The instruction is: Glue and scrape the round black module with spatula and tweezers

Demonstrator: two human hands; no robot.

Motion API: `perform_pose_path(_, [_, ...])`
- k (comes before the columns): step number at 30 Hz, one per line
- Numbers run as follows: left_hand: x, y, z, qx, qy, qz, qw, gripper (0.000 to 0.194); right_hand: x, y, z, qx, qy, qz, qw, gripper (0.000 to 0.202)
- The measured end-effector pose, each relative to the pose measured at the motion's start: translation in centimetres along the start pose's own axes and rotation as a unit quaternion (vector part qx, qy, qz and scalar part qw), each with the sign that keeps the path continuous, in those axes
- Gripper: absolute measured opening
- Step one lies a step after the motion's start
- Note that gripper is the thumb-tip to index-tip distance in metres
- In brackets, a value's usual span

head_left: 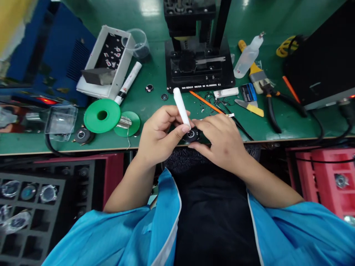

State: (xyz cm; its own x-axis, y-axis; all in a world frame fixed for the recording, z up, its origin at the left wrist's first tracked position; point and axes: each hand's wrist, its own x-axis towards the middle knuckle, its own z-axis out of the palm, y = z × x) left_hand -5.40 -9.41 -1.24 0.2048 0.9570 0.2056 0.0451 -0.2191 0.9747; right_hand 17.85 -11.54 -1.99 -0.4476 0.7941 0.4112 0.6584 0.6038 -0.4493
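At the bench's front edge both hands meet over a small round black watch body (191,135). My left hand (163,135) is closed, its thumb and fingers pinching a white pen-like stick (181,105). The stick leans up and away, with its lower end at the watch body. From the other side, the thumb and fingers of my right hand (222,140) close around the watch body. Part of the watch body is covered by the fingers. Just beyond the hands lie two small round black parts, one nearer (164,96) and one farther (149,88).
A black press stand (201,79) rises behind the hands. Left are a green solder spool (102,115), a white marker (129,82) and a white box (97,87). Right are an orange stick (206,102), a knife (251,108), pliers (273,107) and a bottle (249,57).
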Motion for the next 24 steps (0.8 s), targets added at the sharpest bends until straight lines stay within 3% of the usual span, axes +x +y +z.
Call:
perform_pose_path(4, [0.2,-0.1,0.0,0.004,-0.005,0.012,1.000,0.022,-0.2,0.3,0.0,0.028,0.019,-0.002,0.999,0.042])
perform_pose_path(10, [0.8,0.3,0.4,0.039,0.007,-0.002,0.999,0.033,-0.6,1.1,-0.5,0.102,0.058,-0.011,0.993,0.035])
perform_pose_path(15, [1.3,0.5,0.7,0.046,-0.012,0.010,0.999,0.030,-0.4,1.2,-1.4,0.229,0.079,0.066,0.968,0.040])
perform_pose_path(18, [1.4,0.2,1.0,0.125,-0.055,0.084,0.987,0.028,-0.2,1.1,-1.7,0.278,0.068,0.088,0.954,0.044])
perform_pose_path(22, [1.1,-0.1,0.8,0.217,-0.093,0.216,0.947,0.012,-0.1,1.1,-1.3,0.317,0.133,0.071,0.936,0.012])
perform_pose_path(24, [0.6,0.0,0.1,0.262,-0.092,0.210,0.938,0.028,-0.3,1.3,-1.0,0.353,0.184,0.087,0.913,0.006])
